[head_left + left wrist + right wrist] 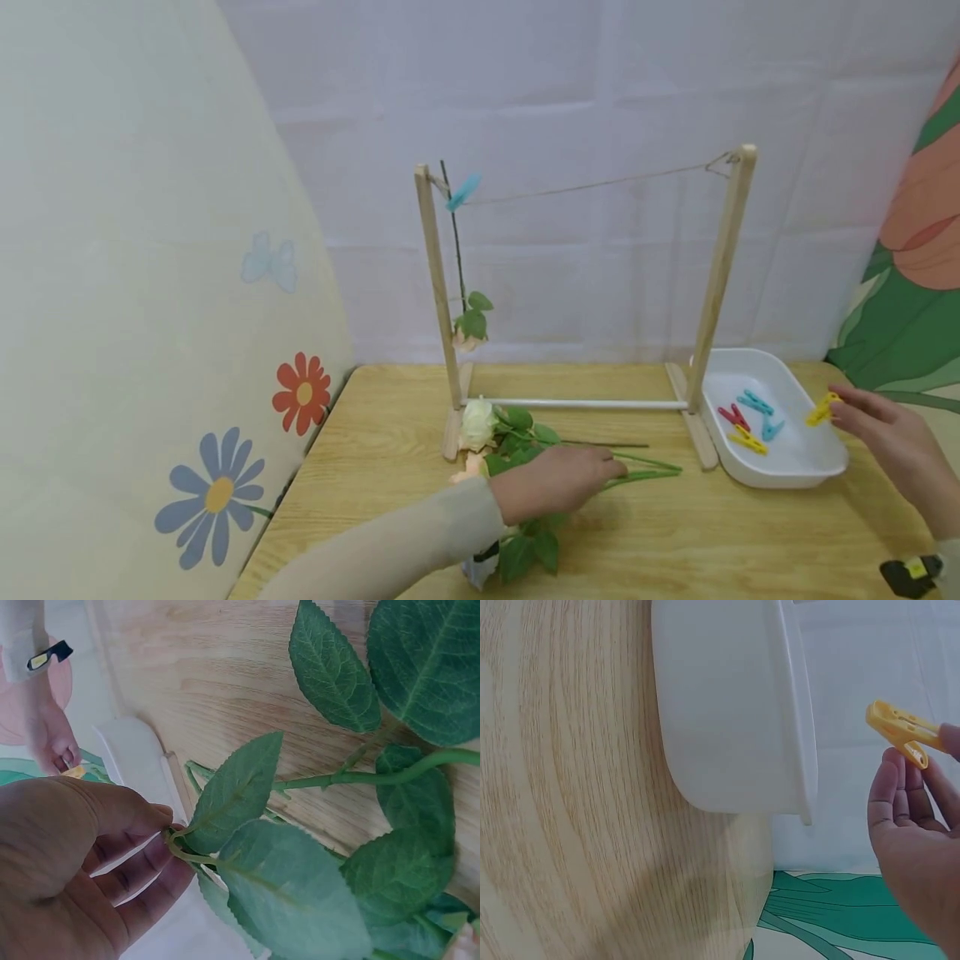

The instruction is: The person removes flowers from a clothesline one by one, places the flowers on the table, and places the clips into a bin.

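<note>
My left hand is over several artificial roses lying on the table. In the left wrist view, its thumb and fingers pinch a leafy green rose stem. A white rose and a peach rose show left of that hand, their green stems pointing right. My right hand pinches a yellow clothespin above the right rim of a white tray. Upside down from a twine line hangs another rose, its stem clipped by a blue clothespin.
The twine spans a wooden frame with a left post, a right post and a white bottom bar. Inside the tray lie red clothespins, blue clothespins and a yellow one. A white cloth hangs behind.
</note>
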`<action>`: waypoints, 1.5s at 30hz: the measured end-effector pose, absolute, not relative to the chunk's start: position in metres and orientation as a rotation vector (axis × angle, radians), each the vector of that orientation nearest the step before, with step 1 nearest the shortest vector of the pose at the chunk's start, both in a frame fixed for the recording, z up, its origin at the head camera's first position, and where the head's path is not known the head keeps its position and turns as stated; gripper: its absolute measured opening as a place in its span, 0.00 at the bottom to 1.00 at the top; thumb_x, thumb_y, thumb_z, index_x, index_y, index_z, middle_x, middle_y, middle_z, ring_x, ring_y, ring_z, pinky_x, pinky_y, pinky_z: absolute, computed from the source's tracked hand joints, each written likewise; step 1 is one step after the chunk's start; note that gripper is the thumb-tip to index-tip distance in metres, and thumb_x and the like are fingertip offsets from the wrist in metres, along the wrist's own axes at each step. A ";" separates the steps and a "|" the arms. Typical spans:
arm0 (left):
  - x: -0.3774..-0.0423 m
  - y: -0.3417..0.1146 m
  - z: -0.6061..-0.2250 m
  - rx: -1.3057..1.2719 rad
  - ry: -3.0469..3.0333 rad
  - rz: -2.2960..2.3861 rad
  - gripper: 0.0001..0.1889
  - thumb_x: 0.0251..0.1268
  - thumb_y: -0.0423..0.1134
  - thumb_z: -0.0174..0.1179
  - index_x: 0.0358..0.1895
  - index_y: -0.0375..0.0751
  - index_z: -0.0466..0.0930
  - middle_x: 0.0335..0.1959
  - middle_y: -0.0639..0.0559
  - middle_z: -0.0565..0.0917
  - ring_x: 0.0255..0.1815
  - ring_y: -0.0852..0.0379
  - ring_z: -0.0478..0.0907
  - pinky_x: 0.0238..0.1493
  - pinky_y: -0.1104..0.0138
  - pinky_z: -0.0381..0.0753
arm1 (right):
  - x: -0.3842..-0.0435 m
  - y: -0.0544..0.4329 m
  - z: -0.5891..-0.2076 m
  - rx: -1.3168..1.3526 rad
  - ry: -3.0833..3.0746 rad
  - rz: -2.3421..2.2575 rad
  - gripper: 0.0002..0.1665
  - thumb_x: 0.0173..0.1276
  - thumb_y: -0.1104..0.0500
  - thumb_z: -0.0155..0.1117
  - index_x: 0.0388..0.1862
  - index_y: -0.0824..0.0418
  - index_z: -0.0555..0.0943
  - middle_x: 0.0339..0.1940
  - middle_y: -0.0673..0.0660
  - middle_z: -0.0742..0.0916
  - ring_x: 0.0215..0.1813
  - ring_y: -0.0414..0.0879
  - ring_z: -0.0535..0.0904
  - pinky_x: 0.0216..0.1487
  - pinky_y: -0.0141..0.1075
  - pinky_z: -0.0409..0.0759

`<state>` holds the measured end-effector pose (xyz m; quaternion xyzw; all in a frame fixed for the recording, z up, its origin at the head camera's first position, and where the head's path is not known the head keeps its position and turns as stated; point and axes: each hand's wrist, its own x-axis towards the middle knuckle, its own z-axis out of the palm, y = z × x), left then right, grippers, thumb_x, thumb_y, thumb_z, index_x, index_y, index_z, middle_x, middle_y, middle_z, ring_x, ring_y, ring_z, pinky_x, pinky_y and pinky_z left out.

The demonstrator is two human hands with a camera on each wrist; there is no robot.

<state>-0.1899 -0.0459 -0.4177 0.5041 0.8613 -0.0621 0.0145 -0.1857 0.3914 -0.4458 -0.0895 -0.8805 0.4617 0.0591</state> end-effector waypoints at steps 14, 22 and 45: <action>-0.191 -0.052 -0.410 1.429 2.660 -0.144 0.24 0.73 0.33 0.60 0.70 0.50 0.74 0.63 0.56 0.79 0.62 0.62 0.78 0.50 0.75 0.82 | -0.189 0.388 -0.440 -0.269 -2.635 1.378 0.47 0.77 0.37 0.51 0.79 0.70 0.59 0.77 0.61 0.70 0.42 0.16 0.65 0.37 0.20 0.76; -0.197 -0.067 -0.398 1.281 2.714 -0.197 0.25 0.76 0.39 0.58 0.73 0.52 0.69 0.65 0.56 0.76 0.65 0.59 0.75 0.41 0.74 0.82 | -0.195 0.378 -0.425 -0.218 -2.648 1.389 0.48 0.77 0.35 0.51 0.79 0.69 0.59 0.64 0.50 0.76 0.44 0.20 0.67 0.59 0.41 0.79; -0.219 -0.114 -0.344 1.343 3.088 -0.015 0.28 0.72 0.42 0.63 0.71 0.40 0.69 0.68 0.45 0.74 0.66 0.47 0.74 0.58 0.57 0.82 | -0.212 0.322 -0.360 0.178 -2.428 1.623 0.19 0.79 0.51 0.57 0.64 0.55 0.77 0.47 0.28 0.83 0.47 0.25 0.80 0.46 0.16 0.76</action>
